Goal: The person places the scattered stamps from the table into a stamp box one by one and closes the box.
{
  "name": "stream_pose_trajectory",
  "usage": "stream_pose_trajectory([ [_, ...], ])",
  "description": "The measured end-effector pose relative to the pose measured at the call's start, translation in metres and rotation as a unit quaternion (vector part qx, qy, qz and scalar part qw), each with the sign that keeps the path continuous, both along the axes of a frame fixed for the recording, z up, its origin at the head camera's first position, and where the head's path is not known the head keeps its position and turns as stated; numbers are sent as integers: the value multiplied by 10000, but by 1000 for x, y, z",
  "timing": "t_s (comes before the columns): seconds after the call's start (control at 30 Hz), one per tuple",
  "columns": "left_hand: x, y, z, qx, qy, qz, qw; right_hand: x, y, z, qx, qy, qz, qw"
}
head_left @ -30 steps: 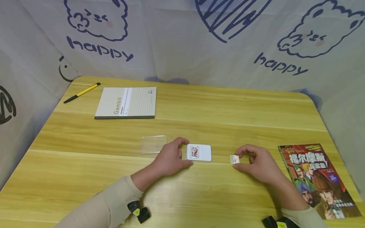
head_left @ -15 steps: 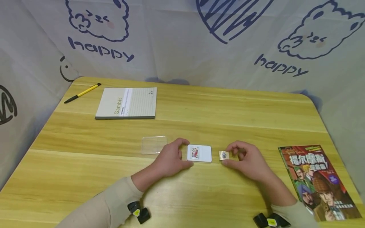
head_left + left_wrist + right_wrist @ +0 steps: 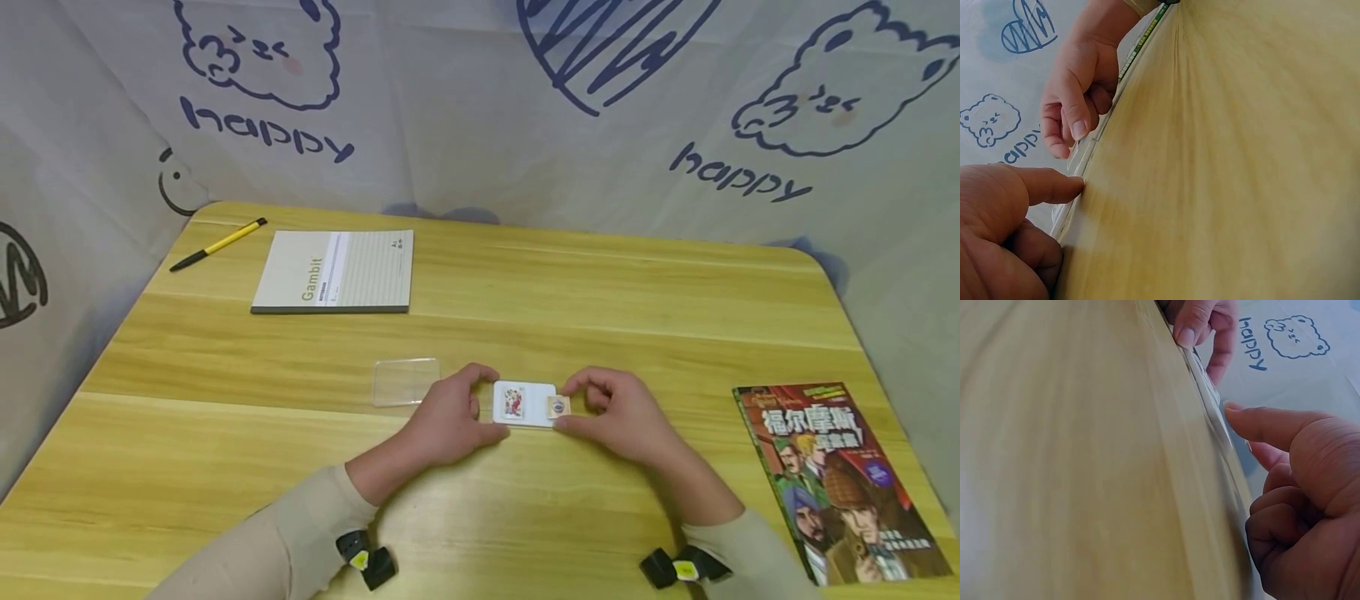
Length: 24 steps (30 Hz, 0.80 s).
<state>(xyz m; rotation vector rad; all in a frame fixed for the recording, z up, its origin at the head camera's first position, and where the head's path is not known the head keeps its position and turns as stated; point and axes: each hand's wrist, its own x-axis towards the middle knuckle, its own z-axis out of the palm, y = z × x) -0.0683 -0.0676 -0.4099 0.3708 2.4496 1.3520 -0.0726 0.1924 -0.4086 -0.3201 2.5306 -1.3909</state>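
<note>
A small white rectangular case point(image 3: 534, 398) lies flat on the table in the head view, with a colourful stamp-like picture piece point(image 3: 513, 402) on its left half. My left hand point(image 3: 450, 415) holds the case's left end between thumb and forefinger, one at each long side. Over the case's right end, my right hand point(image 3: 621, 412) pinches a small square tan stamp-like piece point(image 3: 558, 407) with a dark round design. Whether that piece touches the case, I cannot tell. Both wrist views look along the tabletop, so the case appears only as a thin edge.
Just left of the left hand lies a clear plastic lid point(image 3: 407, 382). A notebook point(image 3: 333, 271) and a yellow-and-black pen point(image 3: 219, 244) are at the back left. A comic-style book point(image 3: 840, 483) lies right of the right forearm. White printed cloth point(image 3: 480, 108) hangs behind the table.
My right hand has moved left with the tan stamp-like piece, from bare table on the right to over the case's right end. The left hand and the case have stayed put.
</note>
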Motion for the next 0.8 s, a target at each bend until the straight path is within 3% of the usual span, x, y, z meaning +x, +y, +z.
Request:
stream_pose_trajectory([
  [0.8, 0, -1, -1, -72, 20, -23, 10000, -12, -14, 1, 60, -270, 261, 9993],
])
